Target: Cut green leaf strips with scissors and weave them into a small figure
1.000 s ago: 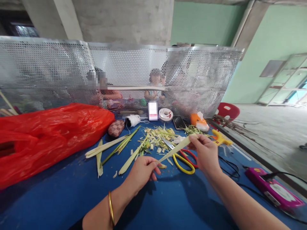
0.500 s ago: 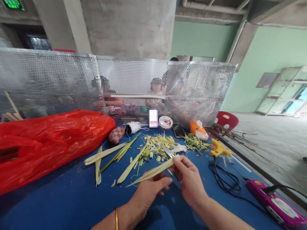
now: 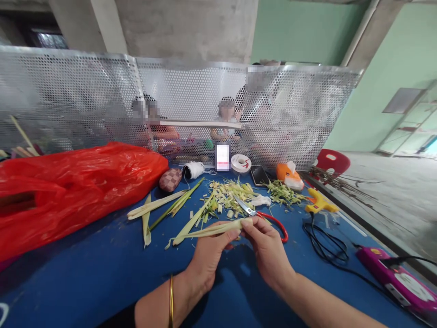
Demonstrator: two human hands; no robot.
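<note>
A long, pale leaf strip (image 3: pixel 218 229) is stretched between my two hands above the blue table. My right hand (image 3: pixel 269 246) pinches its right end between thumb and fingers. Under and behind the strip lie the fingers of my left hand (image 3: pixel 213 250), its thumb pressed onto it near that same end. Just beyond the hands, scissors with red handles (image 3: pixel 278 225) rest with slightly parted blades by a pile of cut leaf pieces (image 3: pixel 232 198). Another pale strip (image 3: pixel 194 221) and green stalks (image 3: pixel 180 205) lie to the left.
A red plastic bag (image 3: pixel 85 191) covers the left side. Along the back are a checkered pouch (image 3: pixel 170 180), white thread (image 3: pixel 194 170), a ribbon roll (image 3: pixel 241 162), phone (image 3: pixel 259 175) and tissue pack (image 3: pixel 289 175). A yellow glue gun (image 3: pixel 321 201) and purple power strip (image 3: pixel 396 278) sit right. People sit behind a perforated screen (image 3: pixel 191 91).
My left hand has moved up to the strip, its thumb now pressing near the right end. The strip lies flatter, and the scissors' red handles have come into sight. The view has tilted downward.
</note>
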